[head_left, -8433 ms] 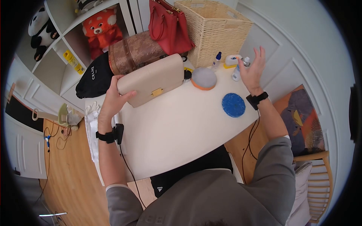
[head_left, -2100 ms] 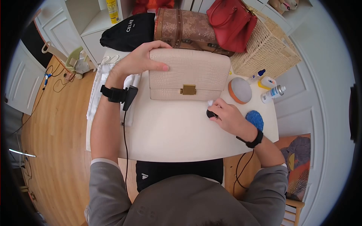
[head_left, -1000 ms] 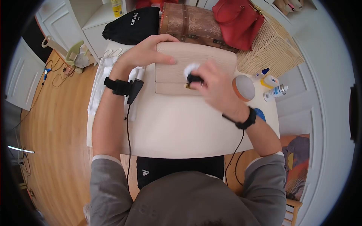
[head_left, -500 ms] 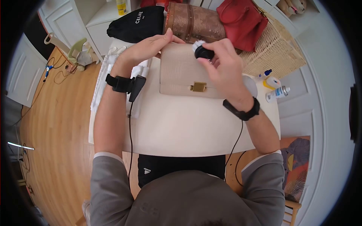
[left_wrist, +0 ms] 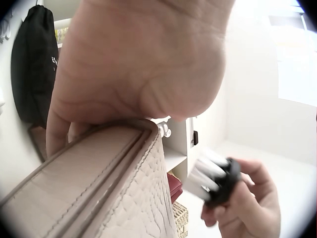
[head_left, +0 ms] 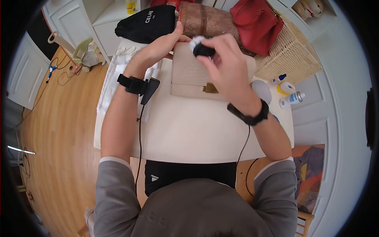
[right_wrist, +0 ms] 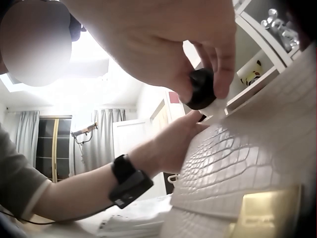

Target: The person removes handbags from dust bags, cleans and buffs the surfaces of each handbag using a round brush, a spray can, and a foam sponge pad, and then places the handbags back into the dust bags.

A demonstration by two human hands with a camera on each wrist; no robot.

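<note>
Hands: apart, one at either side of the work.
Left hand (head_left: 160, 48): palm against the upper corner of the bag, fingers reaching behind it, thumb raised clear.
Right hand (head_left: 229, 71): pinches the brush between thumb and fingers, in front of the bag's upper part.
Brush (head_left: 204, 50): small, round, black back, white bristles turned towards the bag; contact with the surface cannot be told.
Bag (head_left: 189, 75): pale, crocodile-patterned flap, gold clasp (head_left: 210, 87); raised on the white table (head_left: 189, 134), front to the person, near the far edge.
Right of bag: grey-topped disc (head_left: 261, 91), blue-capped bottle (head_left: 278, 79), yellow-and-white bottle (head_left: 286, 88), spray can (head_left: 292, 99); none in hand.
Left of bag: white cloth (head_left: 108, 85), laid along the table's side.
Behind: black pouch (head_left: 144, 23), brown patterned case (head_left: 217, 23), red handbag (head_left: 258, 27), wicker basket (head_left: 292, 51).
Progress, as judged: brush work on the front appears under way, not finished, the brush being in hand and close to the flap.
Done: share of the front already brushed, cannot tell; no mark separates treated from untreated.
Left: probably the remainder of the front; back and sides, condition cannot be told.
</note>
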